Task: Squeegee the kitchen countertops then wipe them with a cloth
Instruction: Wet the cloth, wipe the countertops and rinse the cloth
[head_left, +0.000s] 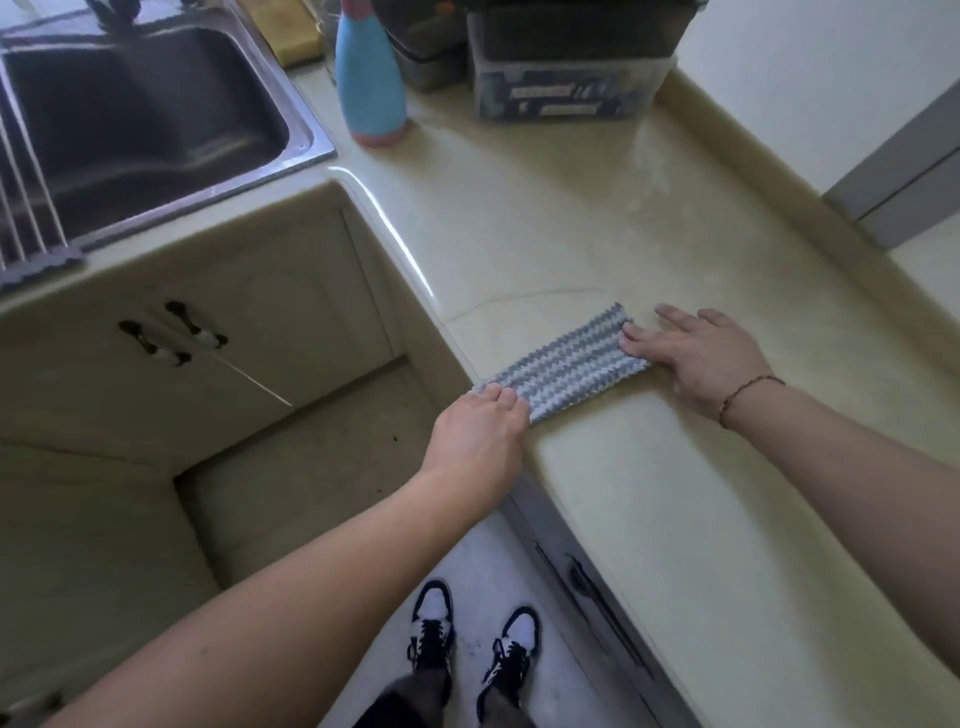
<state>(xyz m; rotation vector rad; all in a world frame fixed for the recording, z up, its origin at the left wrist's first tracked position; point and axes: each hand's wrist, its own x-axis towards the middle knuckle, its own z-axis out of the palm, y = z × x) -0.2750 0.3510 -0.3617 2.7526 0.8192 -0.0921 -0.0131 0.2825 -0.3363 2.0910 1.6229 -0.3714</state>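
Note:
A grey-and-white striped cloth (566, 364), folded into a long strip, lies flat on the beige countertop (649, 493) close to its front edge. My left hand (478, 436) rests at the near-left end, fingers curled down onto the cloth at the counter's edge. My right hand (696, 353) lies flat at the far-right end, fingertips pressing the cloth, the other fingers spread on the counter. No squeegee is in view.
A blue bottle with a pink base (370, 78) stands at the back, beside a clear storage box (561, 83) and dark containers. A steel sink (140, 114) sits at the upper left, with a yellow sponge (291, 31) behind it. Cabinet doors and floor lie below.

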